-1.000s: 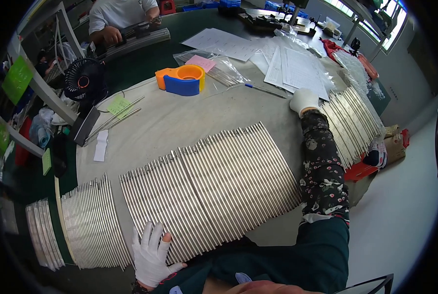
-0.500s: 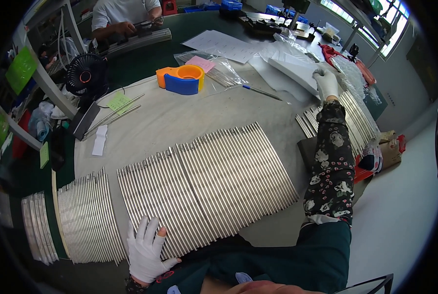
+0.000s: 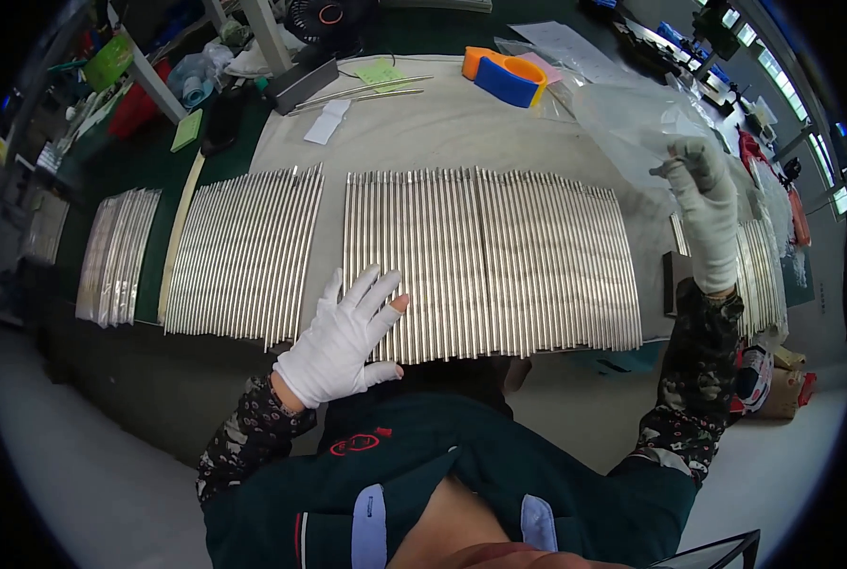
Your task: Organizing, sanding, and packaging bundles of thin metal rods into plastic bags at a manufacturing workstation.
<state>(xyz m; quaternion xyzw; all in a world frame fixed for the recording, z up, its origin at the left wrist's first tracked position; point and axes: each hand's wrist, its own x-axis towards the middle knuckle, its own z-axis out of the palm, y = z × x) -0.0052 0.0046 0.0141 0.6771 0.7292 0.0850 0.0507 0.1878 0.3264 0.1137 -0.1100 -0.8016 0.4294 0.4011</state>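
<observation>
Single head view, looking steeply down, close over table [image 3: 461, 123].

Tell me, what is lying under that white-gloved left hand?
The left hand lies flat on the near ends of a wide row of thin silvery metal rods, laid side by side on a pale table cover. The palm hides the rod ends beneath it.

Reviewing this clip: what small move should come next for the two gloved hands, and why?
Probably bring the clear plastic bag, pinched up in the right hand, down toward the middle row of metal rods; the left hand lies flat on that row's near end.
</observation>
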